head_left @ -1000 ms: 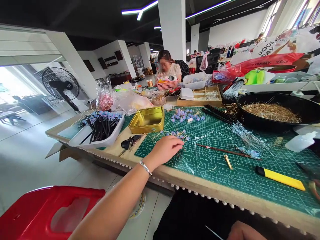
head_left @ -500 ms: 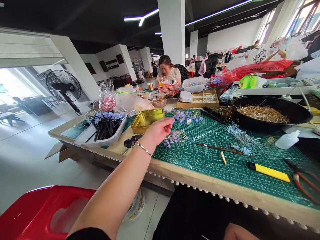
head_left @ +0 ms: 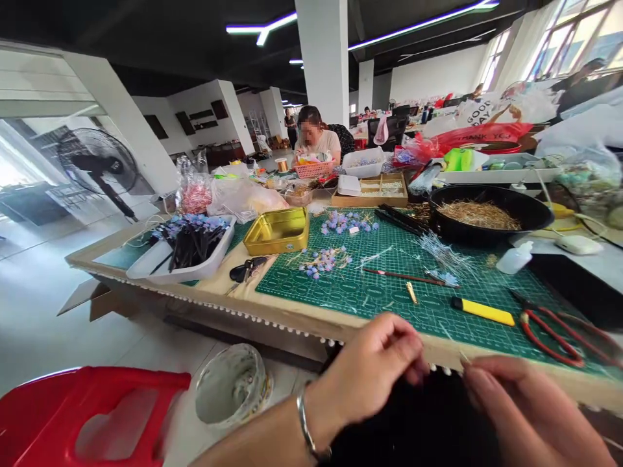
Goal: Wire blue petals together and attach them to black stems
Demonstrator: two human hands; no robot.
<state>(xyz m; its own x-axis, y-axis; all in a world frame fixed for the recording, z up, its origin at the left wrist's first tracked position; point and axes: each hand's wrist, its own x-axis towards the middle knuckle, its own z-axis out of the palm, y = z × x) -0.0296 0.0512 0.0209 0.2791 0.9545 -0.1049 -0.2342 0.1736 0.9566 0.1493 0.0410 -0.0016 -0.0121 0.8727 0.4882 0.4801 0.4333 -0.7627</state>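
Note:
My left hand (head_left: 374,366) hovers just below the table's front edge over my dark lap, its fingertips pinched together; whatever they hold is hidden. My right hand (head_left: 528,408) is close beside it on the right, fingertips pointing toward the left hand, and its grip is hidden too. On the green cutting mat (head_left: 370,295) lies a small heap of blue bead flowers (head_left: 324,259), with a second heap (head_left: 346,222) farther back.
On the table stand a gold tin (head_left: 277,230), a white tray (head_left: 146,272) of dark stems, scissors (head_left: 246,268), a yellow knife (head_left: 481,311), red pliers (head_left: 552,327) and a black pan (head_left: 438,227). A red stool (head_left: 97,415) and a white tub (head_left: 233,386) sit on the floor. A person (head_left: 316,133) works at the far end.
My left hand has lifted off the near heap of blue flowers and drawn back to my lap. My right hand has risen to meet it. The view has dropped lower.

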